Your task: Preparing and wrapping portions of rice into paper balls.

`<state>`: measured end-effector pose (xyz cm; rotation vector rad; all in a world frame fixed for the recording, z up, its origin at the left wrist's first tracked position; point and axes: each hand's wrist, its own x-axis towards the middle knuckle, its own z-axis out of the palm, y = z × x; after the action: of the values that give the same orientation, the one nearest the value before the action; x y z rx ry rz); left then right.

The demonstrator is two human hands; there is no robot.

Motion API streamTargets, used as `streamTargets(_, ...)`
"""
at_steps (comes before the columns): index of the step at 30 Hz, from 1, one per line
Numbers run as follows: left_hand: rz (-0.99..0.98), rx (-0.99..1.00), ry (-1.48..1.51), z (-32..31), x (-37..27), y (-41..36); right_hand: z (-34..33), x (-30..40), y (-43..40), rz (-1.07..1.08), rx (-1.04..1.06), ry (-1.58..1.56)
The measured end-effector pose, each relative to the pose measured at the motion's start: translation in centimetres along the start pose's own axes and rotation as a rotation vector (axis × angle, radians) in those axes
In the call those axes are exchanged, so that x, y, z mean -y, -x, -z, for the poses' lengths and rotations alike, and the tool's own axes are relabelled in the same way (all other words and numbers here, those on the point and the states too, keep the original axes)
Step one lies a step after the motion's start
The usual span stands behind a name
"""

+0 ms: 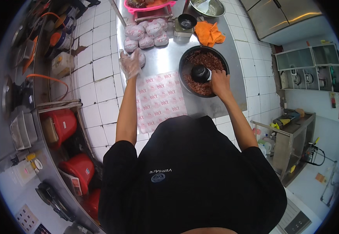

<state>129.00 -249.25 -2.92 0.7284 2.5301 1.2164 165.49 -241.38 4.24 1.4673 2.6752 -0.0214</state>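
Observation:
My left hand [130, 64], in a clear plastic glove, rests on a paper-wrapped bundle [142, 59] at the front of a pile of similar wrapped bundles [146, 41]. Whether its fingers grip that bundle is hard to tell. Bare, my right hand [219, 82] grips the light handle of a black round scoop or cup [200, 73] inside a round dark pot [184, 83]. Reddish-brown cooked rice or similar grain [206, 59] fills much of the pot. Printed wrapping paper [161, 101] lies flat on the steel table, between the pot and my left forearm.
Behind the pot are an orange cloth [209, 32], a square container [183, 33] with a small black bowl [187, 21] on top, and a metal bowl [220, 10]. A pink tray [150, 8] stands at the table's far end. Steel shelving with red tubs [67, 125] runs along the left.

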Motion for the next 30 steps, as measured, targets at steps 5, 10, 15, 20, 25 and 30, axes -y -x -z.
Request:
streamTargets(5, -0.224, -0.104, -0.220, -1.5, 3.8, 0.2, -0.1, -0.6, -2.0, 0.057, 0.156, 0.010)
streamTargets(10, -0.165, -0.213, -0.365, -2.2, 2.8, -0.8, 3.7, -1.4, -3.9, 0.083, 0.335, -0.119)
streamTargets(15, -0.344, -0.346, -0.048, -2.6, -2.1, 5.6, 7.6, -2.7, -3.4, 0.050, 0.125, -0.012)
streamTargets(20, -0.910, 0.457, 0.321, -3.1, -12.5, 13.7, 9.0, -1.5, -4.9, 0.104, 0.136, 0.206)
streamTargets(25, -0.973, 0.251, -0.407, -8.3, -11.1, 13.0, 2.8, 0.0, -8.3, 0.172, 0.108, 0.273)
streamTargets(30, -0.833, 0.540, -0.408, -9.3, -11.1, 12.0, 0.7, -1.5, -9.7, 0.124, 0.200, 0.103)
